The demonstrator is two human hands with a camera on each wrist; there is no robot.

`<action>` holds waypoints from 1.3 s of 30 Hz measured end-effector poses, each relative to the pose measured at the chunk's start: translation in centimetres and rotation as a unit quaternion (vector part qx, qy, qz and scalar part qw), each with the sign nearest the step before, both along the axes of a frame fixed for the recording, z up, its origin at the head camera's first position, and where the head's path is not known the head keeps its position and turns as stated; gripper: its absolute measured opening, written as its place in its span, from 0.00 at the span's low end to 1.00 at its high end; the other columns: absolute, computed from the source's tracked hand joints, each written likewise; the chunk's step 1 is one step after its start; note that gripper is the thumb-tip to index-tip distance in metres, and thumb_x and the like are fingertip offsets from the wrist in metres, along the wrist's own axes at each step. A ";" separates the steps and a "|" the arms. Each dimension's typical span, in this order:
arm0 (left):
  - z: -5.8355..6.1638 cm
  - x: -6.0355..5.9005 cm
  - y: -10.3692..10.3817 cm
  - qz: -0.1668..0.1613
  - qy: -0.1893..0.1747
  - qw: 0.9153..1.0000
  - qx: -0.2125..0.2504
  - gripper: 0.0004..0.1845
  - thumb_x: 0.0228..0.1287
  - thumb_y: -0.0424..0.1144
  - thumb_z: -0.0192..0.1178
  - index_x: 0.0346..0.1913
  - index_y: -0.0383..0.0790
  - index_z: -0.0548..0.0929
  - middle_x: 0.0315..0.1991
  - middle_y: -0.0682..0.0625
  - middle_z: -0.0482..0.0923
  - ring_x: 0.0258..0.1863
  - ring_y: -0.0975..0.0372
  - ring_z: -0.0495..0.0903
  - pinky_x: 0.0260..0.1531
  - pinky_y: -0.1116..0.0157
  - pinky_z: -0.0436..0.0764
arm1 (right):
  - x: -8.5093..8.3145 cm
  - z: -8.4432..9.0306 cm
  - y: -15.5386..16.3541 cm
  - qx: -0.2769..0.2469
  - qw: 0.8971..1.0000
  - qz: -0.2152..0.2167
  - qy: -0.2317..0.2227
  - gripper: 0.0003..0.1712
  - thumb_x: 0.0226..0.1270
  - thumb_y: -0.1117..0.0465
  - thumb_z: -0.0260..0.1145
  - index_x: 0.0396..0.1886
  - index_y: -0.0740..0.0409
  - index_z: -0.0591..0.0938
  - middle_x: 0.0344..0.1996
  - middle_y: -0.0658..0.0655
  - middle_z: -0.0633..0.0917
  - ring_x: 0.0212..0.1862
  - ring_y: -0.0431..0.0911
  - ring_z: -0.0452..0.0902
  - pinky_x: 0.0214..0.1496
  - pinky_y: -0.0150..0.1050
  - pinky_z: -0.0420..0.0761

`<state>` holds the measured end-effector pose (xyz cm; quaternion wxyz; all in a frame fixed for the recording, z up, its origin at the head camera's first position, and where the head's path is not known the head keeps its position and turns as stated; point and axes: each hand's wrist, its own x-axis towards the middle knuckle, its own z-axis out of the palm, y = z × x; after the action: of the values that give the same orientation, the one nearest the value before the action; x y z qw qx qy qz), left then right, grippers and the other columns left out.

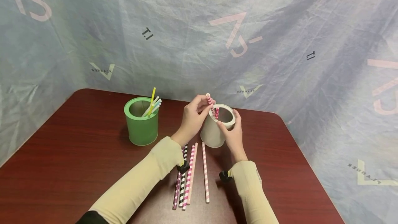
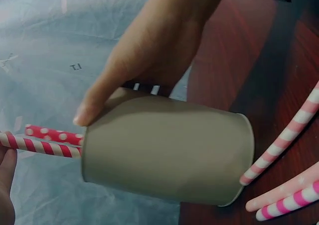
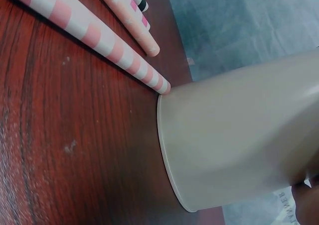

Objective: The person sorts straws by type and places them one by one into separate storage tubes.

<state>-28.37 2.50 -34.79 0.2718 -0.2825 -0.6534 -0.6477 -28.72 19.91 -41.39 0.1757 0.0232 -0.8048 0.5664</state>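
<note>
Red-and-white paper marks the striped straw (image 1: 210, 103) pinched between the thumb and fingertips of the left hand (image 1: 192, 118), its lower end already inside the mouth of the white cup (image 1: 214, 132) and its upper end slanting up to the left above the rim. A second red straw with white dots (image 2: 54, 134) lies right beside it at the cup's opening, seen best from the left wrist. The right hand (image 1: 233, 134) curls round the cup's right side, thumb pressed on the near rim and fingers wrapped behind, holding the cup tilted a little toward the left hand while its base rests on the dark red wooden table (image 1: 77, 155).

Just in front of the cup, between the two cream sleeves, a row of loose straws lies lengthwise on the table: a pink-and-white striped straw (image 1: 205, 172) apart on the right, then a plain peach one (image 1: 192, 168), another pink striped one, a black-and-white striped straw (image 1: 183, 182) and a purple one, close together. Left of the hands stands a green cup (image 1: 141, 122) with a yellow straw (image 1: 152, 100) and several pale ones leaning against its right rim. Crumpled blue-grey printed sheeting (image 1: 280, 44) forms the backdrop.
</note>
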 end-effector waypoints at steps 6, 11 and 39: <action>-1.2 -0.5 0.9 0.024 -0.016 0.999 -0.021 0.10 0.61 0.27 0.63 0.45 0.29 0.79 0.42 0.37 0.85 0.45 0.51 0.86 0.48 0.65 0.82 | 0.2 0.4 -0.2 -0.006 1.000 0.006 -0.008 0.48 0.61 0.54 0.70 0.75 0.54 0.54 0.70 0.60 0.64 0.65 0.52 0.66 0.65 0.49 0.68; -1.6 -0.7 1.5 0.031 -0.041 0.998 -0.030 0.09 0.61 0.27 0.63 0.44 0.29 0.79 0.43 0.37 0.85 0.46 0.51 0.86 0.47 0.65 0.83 | 1.4 2.2 -1.0 -0.014 1.000 0.015 -0.014 0.48 0.62 0.59 0.69 0.75 0.60 0.53 0.71 0.63 0.62 0.65 0.54 0.65 0.66 0.51 0.67; -3.0 -1.3 2.2 0.087 -0.066 0.984 -0.143 0.07 0.60 0.30 0.65 0.41 0.33 0.83 0.40 0.44 0.82 0.45 0.53 0.84 0.47 0.62 0.82 | 2.1 3.1 -1.5 -0.008 1.000 0.005 -0.018 0.47 0.62 0.59 0.69 0.75 0.61 0.53 0.72 0.64 0.60 0.67 0.56 0.64 0.67 0.52 0.67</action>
<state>-29.70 4.68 -37.83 0.2405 -0.2173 -0.7779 -0.5384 -26.57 18.45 -38.30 0.1586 0.0153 -0.8034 0.5737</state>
